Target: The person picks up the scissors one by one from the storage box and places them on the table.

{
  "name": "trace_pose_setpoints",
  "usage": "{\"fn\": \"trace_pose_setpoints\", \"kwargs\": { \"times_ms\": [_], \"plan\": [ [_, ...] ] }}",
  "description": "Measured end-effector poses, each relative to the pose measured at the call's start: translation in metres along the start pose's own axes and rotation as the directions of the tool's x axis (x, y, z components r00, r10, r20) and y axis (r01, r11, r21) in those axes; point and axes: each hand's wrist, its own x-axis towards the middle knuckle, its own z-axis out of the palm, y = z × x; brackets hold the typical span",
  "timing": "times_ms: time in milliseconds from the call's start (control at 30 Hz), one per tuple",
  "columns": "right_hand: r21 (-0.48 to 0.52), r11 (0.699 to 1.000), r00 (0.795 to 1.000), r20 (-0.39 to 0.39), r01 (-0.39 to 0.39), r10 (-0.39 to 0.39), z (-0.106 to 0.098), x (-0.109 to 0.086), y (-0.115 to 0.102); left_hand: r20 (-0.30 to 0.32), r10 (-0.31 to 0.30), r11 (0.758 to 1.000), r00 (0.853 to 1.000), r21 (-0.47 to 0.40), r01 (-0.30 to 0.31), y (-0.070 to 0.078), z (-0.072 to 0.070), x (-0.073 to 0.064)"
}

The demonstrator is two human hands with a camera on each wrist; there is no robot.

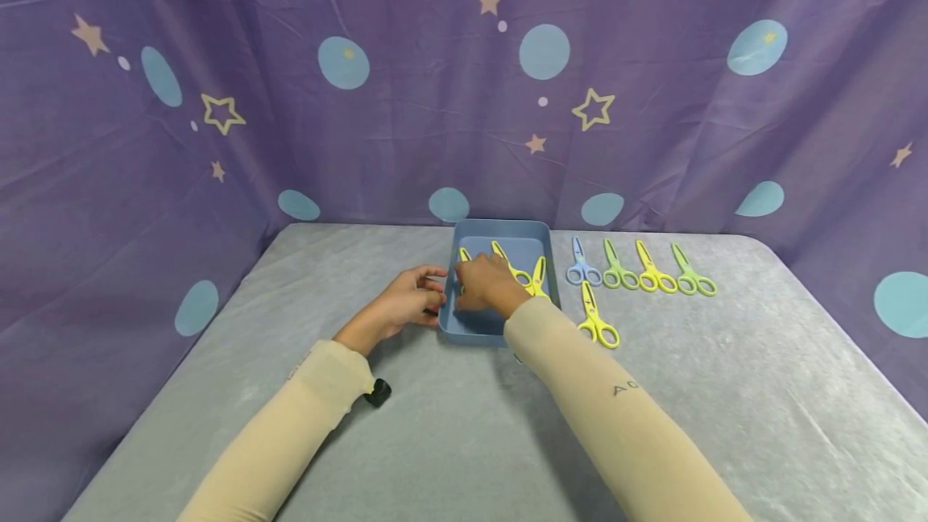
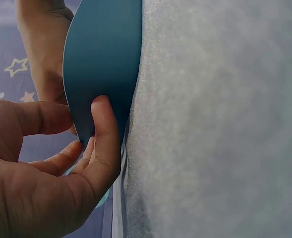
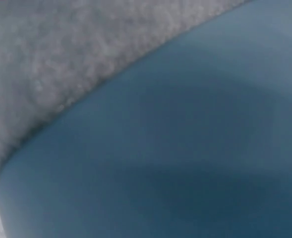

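In the head view my right hand (image 1: 486, 280) reaches into a blue tray (image 1: 474, 339) and pinches yellow scissors (image 1: 465, 254) near its left wall; fingers hide most of the handles. Two more pairs of yellow scissors, one with its blade upper middle (image 1: 499, 250) and one further right (image 1: 539, 272), lie in the tray, partly covered by that hand. My left hand (image 1: 409, 296) is at the tray's left side. Its loosely bent fingers (image 2: 105, 119) touch the outer wall and rim in the left wrist view. A blurred tray wall (image 3: 185, 134) fills much of the right wrist view.
Right of the tray, blue scissors (image 1: 583, 264), green scissors (image 1: 618, 268), yellow scissors (image 1: 655, 271) and another green pair (image 1: 693, 272) form a row on the grey tablecloth (image 1: 449, 441). Another yellow pair (image 1: 596, 316) lies in front. A purple curtain (image 1: 435, 143) hangs behind.
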Motion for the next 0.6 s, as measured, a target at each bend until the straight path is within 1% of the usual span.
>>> {"fn": "trace_pose_setpoints", "kwargs": {
  "times_ms": [133, 367, 600],
  "plan": [
    [-0.033, 0.999, 1.0, 0.014, 0.012, -0.012, 0.0005, -0.0004, 0.0001, 0.001, 0.001, 1.0, 1.0, 0.0, -0.001, 0.0013, 0.0004, -0.0007],
    [0.015, 0.999, 0.999, 0.005, -0.032, 0.032, 0.0051, -0.0012, 0.0047, 0.005, -0.003, 1.0, 1.0, 0.007, 0.003, 0.0012, 0.0003, -0.0017],
    [0.029, 0.998, 0.999, -0.013, -0.05, 0.05, 0.004, -0.0066, 0.0087, 0.002, -0.01, 1.0, 1.0, 0.015, 0.01, 0.0026, 0.0006, -0.003]
  ]
}}
